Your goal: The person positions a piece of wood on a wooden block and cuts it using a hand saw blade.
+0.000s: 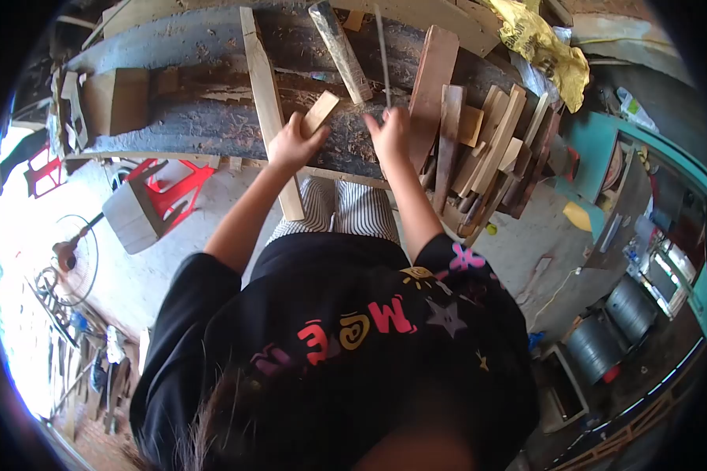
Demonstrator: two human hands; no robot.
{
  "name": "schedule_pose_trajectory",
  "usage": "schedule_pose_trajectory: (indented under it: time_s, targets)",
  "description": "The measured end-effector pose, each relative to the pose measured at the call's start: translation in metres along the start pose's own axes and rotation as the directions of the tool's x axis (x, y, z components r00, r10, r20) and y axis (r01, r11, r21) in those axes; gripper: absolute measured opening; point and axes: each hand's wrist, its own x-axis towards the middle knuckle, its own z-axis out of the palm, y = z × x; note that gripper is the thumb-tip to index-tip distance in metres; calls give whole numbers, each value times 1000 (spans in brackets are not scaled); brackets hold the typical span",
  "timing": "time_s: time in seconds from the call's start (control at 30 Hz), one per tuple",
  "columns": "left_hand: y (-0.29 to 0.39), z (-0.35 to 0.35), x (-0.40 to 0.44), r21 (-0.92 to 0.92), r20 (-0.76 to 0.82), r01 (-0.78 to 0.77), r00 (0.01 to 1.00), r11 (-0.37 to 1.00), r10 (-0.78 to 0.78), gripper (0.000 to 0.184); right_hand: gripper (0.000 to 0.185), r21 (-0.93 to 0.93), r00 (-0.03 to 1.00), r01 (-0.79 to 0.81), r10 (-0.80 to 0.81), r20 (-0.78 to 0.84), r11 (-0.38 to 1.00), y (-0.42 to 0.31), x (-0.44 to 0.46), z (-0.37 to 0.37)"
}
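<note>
Here, my left hand (294, 147) grips a short wood block (319, 115) toward eleven o'clock; my right hand (390, 135) holds a thin rod (382, 55) toward twelve.

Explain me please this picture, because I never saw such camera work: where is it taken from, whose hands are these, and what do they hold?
There is no machine here. One camera on a person's head looks down, so the black shirt is the wearer's own. The left hand holds a short wood piece. The right hand seems to grip a thin rod; what kind, I cannot tell. On the dark, chip-strewn work surface lie a long pale board, partly beneath the left hand, and, to the right, many wood pieces.
</note>
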Motion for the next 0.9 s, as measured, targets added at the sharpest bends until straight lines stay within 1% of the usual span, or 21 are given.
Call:
schedule_pose_trajectory:
  time_s: [0.03, 0.07, 0.1, 0.13, 0.17, 0.2, 0.27, 0.33, 0.37, 0.43, 0.47, 0.5, 0.57, 0.63, 0.7, 0.73, 0.77, 0.8, 0.83, 0.87, 0.9]
  targets:
    - [-3, -2, -11, 22, 16, 7, 1000, 1000, -8, 59, 51, -75, 998, 23, -18, 66, 997, -1, 13, 13]
    - [-9, 0, -22, 65, 6, 23, 1000, 998, -23, 56, 60, -108, 992, 126, -125, 17, 986, -3, 26, 26]
    - [-25, 8, -30, 93, -37, 12, 999, 996, -9, 51, 60, -133, 983, 180, -183, -8, 975, -2, 36, 38]
    - [-32, 7, -38, 83, 2, 66, 998, 994, -66, 51, 55, -162, 995, 89, -82, 53, 983, -2, 39, 50]
    - [-39, 6, -46, 97, 9, 62, 998, 993, -63, 47, 50, -193, 993, 3, 20, 112, 981, -3, 42, 57]
    - [-45, 2, -52, 91, -1, 32, 999, 995, -32, 45, 42, -205, 991, -12, 39, 127, 979, -12, 46, 53]
    - [-47, -12, -63, 87, -17, -5, 1000, 996, 7, 43, 40, -210, 996, -21, 38, 79, 977, -16, 39, 52]
    - [-40, -27, -69, 87, 27, 74, 997, 994, -76, 40, 35, -227, 995, -59, 76, 65, 972, -21, 30, 45]
    - [-53, -22, -68, 73, -52, 29, 998, 997, -25, 37, 33, -224, 988, -113, 134, 81, 968, -25, 23, 38]
    - [-59, -21, -61, 37, -6, 81, 997, 996, -80, 34, 33, -268, 979, -157, 186, 88, 950, -27, 8, 32]
    - [-64, -17, -55, 26, -48, 4, 999, 1000, -3, 32, 34, -281, 977, -145, 182, 110, 949, -26, 2, 31]
    - [-60, -19, -48, 15, 16, 10, 1000, 1000, -10, 32, 33, -254, 992, -69, 93, 83, 965, -25, -1, 28]
    - [-56, -15, -31, 64, 21, -65, 998, 996, 64, 30, 30, -281, 997, 42, -59, -54, 959, -24, -6, 23]
    - [-40, -14, -16, 80, -1, -116, 993, 990, 116, 28, 28, -304, 996, 18, -42, -73, 952, -35, -10, 5]
    - [-23, -13, -1, 97, 13, -120, 993, 988, 120, 30, 23, -258, 988, -88, 116, 98, 962, -36, -20, -6]
    - [-19, -11, 6, 125, -1, -168, 985, 978, 170, 31, 18, -182, 981, -109, 135, 137, 977, -34, -28, -12]
    - [-15, -9, 14, 152, -13, -219, 975, 964, 224, 32, 20, -110, 979, -153, 165, 117, 982, -35, -38, -18]
    - [-17, -5, 25, 159, 30, -242, 970, 957, 240, 33, 21, -68, 979, -149, 157, 129, 987, -35, -49, -26]
    - [-18, -2, 31, 186, 27, -284, 958, 941, 284, 35, 22, -24, 979, -147, 149, 141, 989, -35, -60, -34]
    - [-19, 0, 36, 208, 35, -308, 951, 928, 308, 37, 22, -35, 981, -160, 163, 108, 987, -35, -72, -43]
    - [-22, 4, 41, 230, 40, -332, 942, 915, 332, 39, 23, -60, 952, -215, 222, 212, 975, -37, -83, -53]
